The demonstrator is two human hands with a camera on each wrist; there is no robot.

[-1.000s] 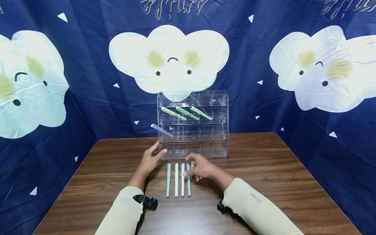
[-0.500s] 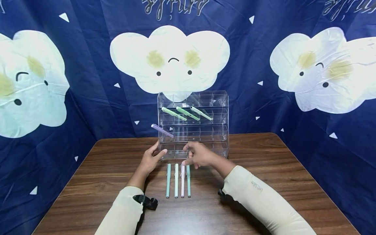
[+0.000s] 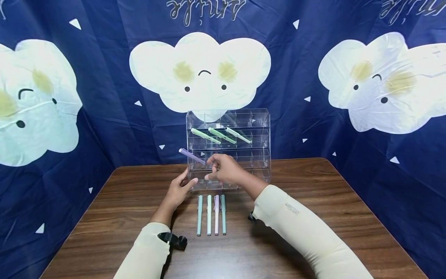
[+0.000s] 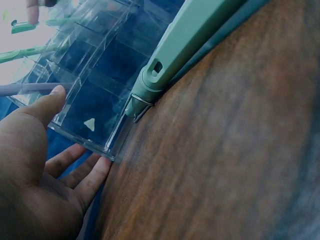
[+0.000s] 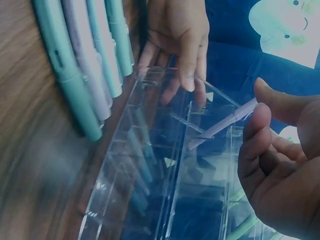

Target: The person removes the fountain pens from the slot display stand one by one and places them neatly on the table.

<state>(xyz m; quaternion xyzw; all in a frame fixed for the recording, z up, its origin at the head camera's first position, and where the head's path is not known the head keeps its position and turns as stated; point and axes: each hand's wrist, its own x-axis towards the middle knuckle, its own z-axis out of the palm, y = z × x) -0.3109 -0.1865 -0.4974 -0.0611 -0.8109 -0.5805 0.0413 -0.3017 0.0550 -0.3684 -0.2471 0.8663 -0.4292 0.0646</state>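
**Clear rack with pens, both hands at its front**

The clear rack [image 3: 228,149] stands at the back middle of the table [image 3: 313,217]. A purple pen [image 3: 191,155] juts from its left side; three green pens [image 3: 221,135] lie in an upper row. The left hand [image 3: 179,190] rests against the rack's lower left corner, fingers straight, thumb on its front face. The right hand [image 3: 224,170] hovers before the rack near the purple pen, its grip loosely curled and holding nothing. Four pens [image 3: 210,214] lie side by side on the table, just before the rack.
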